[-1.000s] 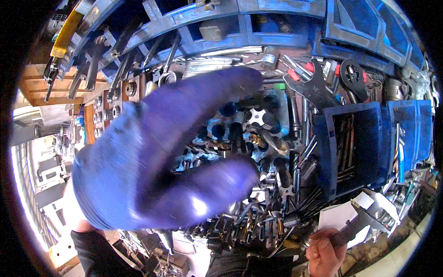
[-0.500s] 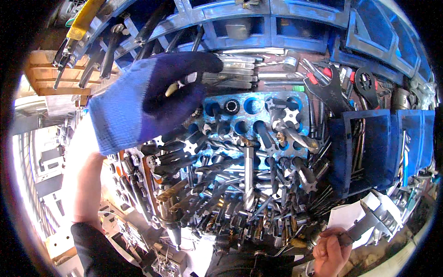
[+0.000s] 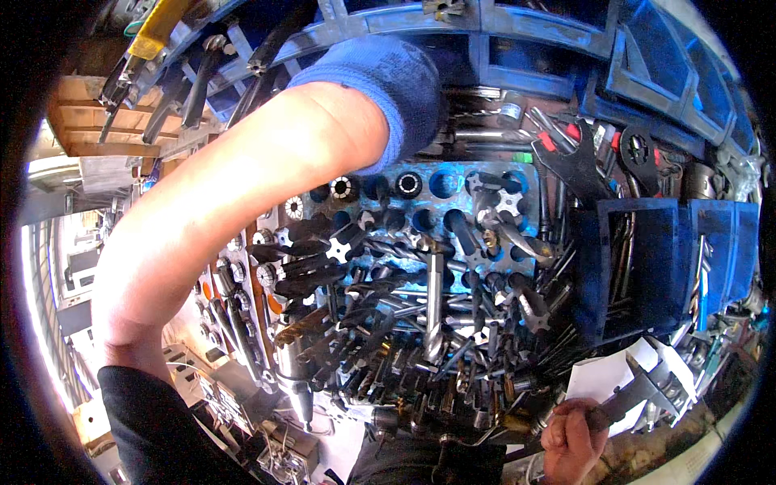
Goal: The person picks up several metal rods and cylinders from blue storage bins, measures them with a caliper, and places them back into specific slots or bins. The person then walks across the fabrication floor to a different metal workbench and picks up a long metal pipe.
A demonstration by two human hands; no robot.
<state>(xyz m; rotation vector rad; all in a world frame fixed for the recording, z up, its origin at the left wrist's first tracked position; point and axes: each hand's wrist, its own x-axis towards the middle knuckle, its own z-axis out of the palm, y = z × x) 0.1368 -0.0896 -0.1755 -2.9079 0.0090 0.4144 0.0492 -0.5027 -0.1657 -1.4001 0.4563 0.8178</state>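
the person's left hand [image 3: 416, 93], in a blue knitted glove, is at the upper centre of the frame, its bare forearm [image 3: 218, 194] sloping up from a black sleeve [image 3: 153, 416] at the lower left. the fingers are hidden beyond the cuff, so one cannot tell whether they are released, clenched or grasping anything. just right of the glove lie slim silvery metal bars [image 3: 489, 135], and scuffed blue bins [image 3: 533, 74] run along the top. at the lower right, the bare right hand [image 3: 572, 440] has its fingers curled around a dark grey, flat, caliper-like metal tool [image 3: 634, 398], which slants up to the right in front of white paper [image 3: 594, 380]. in the centre stands a blue block with round holes [image 3: 435, 204], crowded with metal cutters; a long silvery spiral-fluted cutter [image 3: 435, 299] lies over the dense heap below it, and a silvery four-pronged cutter [image 3: 508, 202] sits at its upper right. farther right are a dark open-ended wrench [image 3: 568, 162] and a deep blue bin [image 3: 659, 275] holding thin rods.
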